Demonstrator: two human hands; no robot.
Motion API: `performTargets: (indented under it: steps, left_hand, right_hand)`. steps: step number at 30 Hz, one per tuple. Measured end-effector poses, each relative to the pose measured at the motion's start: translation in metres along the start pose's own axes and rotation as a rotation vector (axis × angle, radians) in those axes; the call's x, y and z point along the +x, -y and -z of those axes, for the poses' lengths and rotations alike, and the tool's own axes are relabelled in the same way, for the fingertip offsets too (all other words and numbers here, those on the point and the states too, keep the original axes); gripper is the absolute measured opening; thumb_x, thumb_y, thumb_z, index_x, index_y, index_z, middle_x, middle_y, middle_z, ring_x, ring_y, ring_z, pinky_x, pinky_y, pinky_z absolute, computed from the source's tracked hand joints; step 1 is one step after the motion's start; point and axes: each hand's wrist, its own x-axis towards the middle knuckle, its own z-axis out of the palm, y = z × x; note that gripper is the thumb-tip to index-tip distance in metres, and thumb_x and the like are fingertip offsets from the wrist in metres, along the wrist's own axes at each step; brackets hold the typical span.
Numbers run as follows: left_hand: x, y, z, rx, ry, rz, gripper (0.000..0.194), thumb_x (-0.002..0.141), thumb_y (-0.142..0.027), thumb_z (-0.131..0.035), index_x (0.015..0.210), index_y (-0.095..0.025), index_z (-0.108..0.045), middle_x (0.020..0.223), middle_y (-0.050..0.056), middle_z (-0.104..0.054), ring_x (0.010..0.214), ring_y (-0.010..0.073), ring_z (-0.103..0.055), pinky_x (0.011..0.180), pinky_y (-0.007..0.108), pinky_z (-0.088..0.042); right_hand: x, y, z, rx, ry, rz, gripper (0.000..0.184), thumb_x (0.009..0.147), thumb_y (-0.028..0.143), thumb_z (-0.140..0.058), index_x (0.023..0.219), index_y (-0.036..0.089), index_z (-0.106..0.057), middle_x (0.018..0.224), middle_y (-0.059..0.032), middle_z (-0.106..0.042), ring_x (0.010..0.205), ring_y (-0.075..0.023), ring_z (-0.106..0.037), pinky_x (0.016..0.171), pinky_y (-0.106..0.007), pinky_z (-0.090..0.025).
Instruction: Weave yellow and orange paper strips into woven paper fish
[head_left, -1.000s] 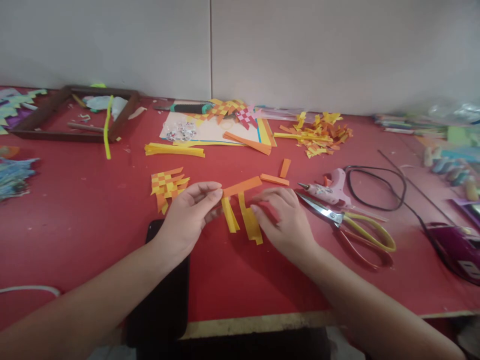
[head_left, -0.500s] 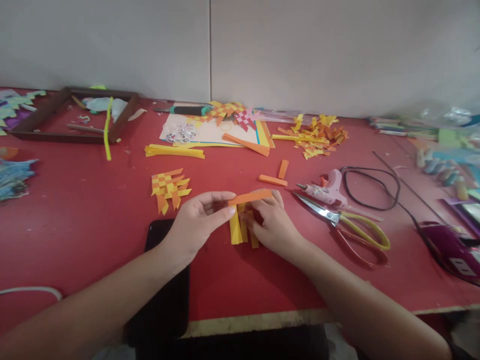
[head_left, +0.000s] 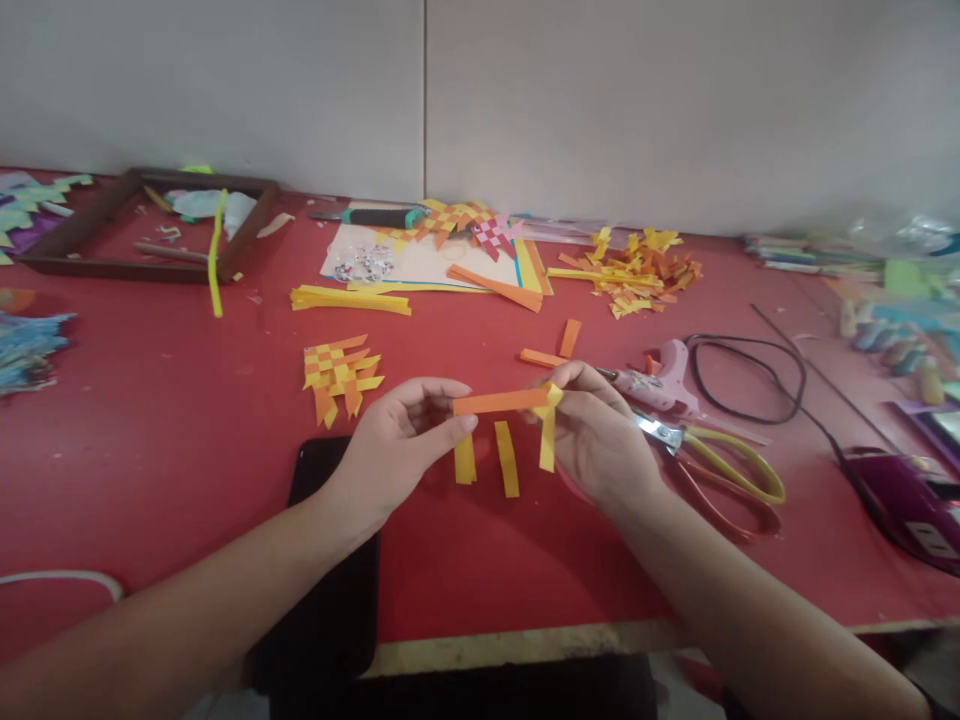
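An orange paper strip [head_left: 499, 402] is held level between my two hands. My left hand [head_left: 401, 435] pinches its left end between thumb and fingers. At the right end, my right hand [head_left: 600, 430] pinches a yellow paper strip [head_left: 548, 440], looped around the orange one with its tail pointing down. Below my left thumb shows another yellow strip [head_left: 465, 463]; whether it is held or lies on the table, I cannot tell. A separate yellow strip [head_left: 507, 462] lies between the hands. A woven yellow-and-orange paper fish [head_left: 337, 375] sits beyond my left hand.
A black phone [head_left: 337, 560] lies under my left forearm. Scissors [head_left: 720, 465] and a pink glue gun [head_left: 660, 380] are right of my right hand. Further back are a yellow strip bundle [head_left: 349, 300], orange strips [head_left: 495, 287], paper scraps [head_left: 645, 275] and a brown frame [head_left: 112, 270].
My right hand has moved right along the orange strip and now holds a yellow strip looped at its right end. My left hand has stayed nearly in place.
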Motion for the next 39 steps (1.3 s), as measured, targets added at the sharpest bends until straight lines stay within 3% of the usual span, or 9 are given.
performTargets:
  steps: [8, 13, 17, 22, 26, 29, 33, 35, 39]
  left_hand:
    - [0.0, -0.002, 0.0, -0.003, -0.038, 0.065, 0.029, 0.076, -0.036, -0.086, 0.101, -0.025, -0.076, 0.094, 0.0, -0.073, 0.09, 0.0114, -0.066, 0.082, 0.021, -0.053]
    - [0.002, -0.002, -0.002, -0.127, -0.027, 0.126, 0.028, 0.078, -0.039, -0.083, 0.099, -0.021, -0.077, 0.088, 0.0, -0.073, 0.08, 0.012, -0.069, 0.08, 0.025, -0.058]
    - [0.004, -0.001, -0.004, -0.217, -0.037, 0.161, 0.025, 0.079, -0.038, -0.082, 0.096, -0.02, -0.076, 0.087, 0.0, -0.072, 0.078, 0.0116, -0.069, 0.079, 0.026, -0.06]
    - [0.002, -0.001, -0.003, -0.188, -0.042, 0.158, 0.034, 0.08, -0.033, -0.082, 0.112, -0.025, -0.073, 0.092, 0.0, -0.077, 0.083, 0.0118, -0.07, 0.082, 0.024, -0.057]
    - [0.0, -0.002, -0.003, -0.142, -0.061, 0.178, 0.031, 0.079, -0.035, -0.082, 0.108, -0.024, -0.075, 0.105, 0.004, -0.079, 0.09, 0.0134, -0.07, 0.083, 0.024, -0.055]
    - [0.002, -0.003, -0.004, -0.132, -0.099, 0.165, 0.029, 0.077, -0.034, -0.084, 0.103, -0.024, -0.076, 0.104, 0.003, -0.079, 0.094, 0.0137, -0.069, 0.082, 0.022, -0.053]
    - [0.005, -0.002, -0.005, -0.157, -0.15, 0.135, 0.025, 0.073, -0.028, -0.086, 0.096, -0.023, -0.077, 0.096, 0.001, -0.079, 0.095, 0.0133, -0.069, 0.086, 0.023, -0.052]
    - [0.005, 0.0, -0.005, -0.146, -0.165, 0.117, 0.022, 0.072, -0.026, -0.086, 0.091, -0.022, -0.076, 0.092, 0.0, -0.078, 0.09, 0.0128, -0.069, 0.082, 0.022, -0.053]
    - [0.006, 0.002, -0.003, -0.113, -0.173, 0.083, 0.016, 0.075, -0.027, -0.084, 0.086, -0.021, -0.073, 0.082, -0.002, -0.071, 0.078, 0.0096, -0.064, 0.07, 0.019, -0.05]
  right_hand:
    - [0.007, 0.006, 0.007, 0.212, -0.072, -0.147, 0.016, 0.072, 0.012, -0.07, 0.082, 0.023, -0.065, 0.073, 0.0048, -0.066, 0.065, -0.0089, -0.062, 0.061, -0.02, -0.054]
    - [0.007, 0.009, 0.009, 0.386, -0.11, -0.289, 0.011, 0.066, 0.014, -0.063, 0.073, 0.021, -0.063, 0.069, 0.0014, -0.067, 0.062, -0.0133, -0.063, 0.067, -0.03, -0.059]
    - [0.006, 0.01, 0.011, 0.362, -0.094, -0.288, 0.004, 0.07, 0.019, -0.064, 0.071, 0.022, -0.062, 0.059, 0.0024, -0.063, 0.061, -0.0148, -0.066, 0.072, -0.033, -0.06]
    - [0.001, 0.012, 0.005, 0.355, 0.031, -0.276, 0.012, 0.071, 0.018, -0.072, 0.069, 0.022, -0.062, 0.059, 0.0043, -0.064, 0.059, -0.0124, -0.065, 0.062, -0.028, -0.058]
    - [-0.007, 0.018, -0.002, 0.382, 0.142, -0.211, 0.021, 0.068, 0.019, -0.083, 0.074, 0.025, -0.064, 0.06, 0.0105, -0.064, 0.057, -0.0068, -0.063, 0.056, -0.02, -0.053]
    - [-0.015, 0.022, 0.003, 0.44, 0.189, -0.189, 0.027, 0.066, 0.025, -0.088, 0.075, 0.029, -0.062, 0.055, 0.0163, -0.059, 0.048, -0.003, -0.056, 0.052, -0.017, -0.047]
    - [-0.019, 0.022, 0.02, 0.166, 0.19, -0.135, 0.027, 0.081, 0.051, -0.074, 0.072, 0.029, -0.06, 0.059, 0.0112, -0.062, 0.053, -0.0076, -0.059, 0.056, -0.023, -0.048]
    - [-0.015, 0.018, 0.025, 0.033, 0.179, -0.131, 0.029, 0.083, 0.056, -0.07, 0.074, 0.03, -0.062, 0.067, 0.0064, -0.067, 0.064, -0.012, -0.064, 0.062, -0.027, -0.051]
    - [-0.004, 0.014, 0.026, -0.012, 0.203, -0.124, 0.028, 0.079, 0.058, -0.073, 0.076, 0.031, -0.064, 0.07, 0.0024, -0.064, 0.072, -0.0162, -0.063, 0.065, -0.03, -0.054]
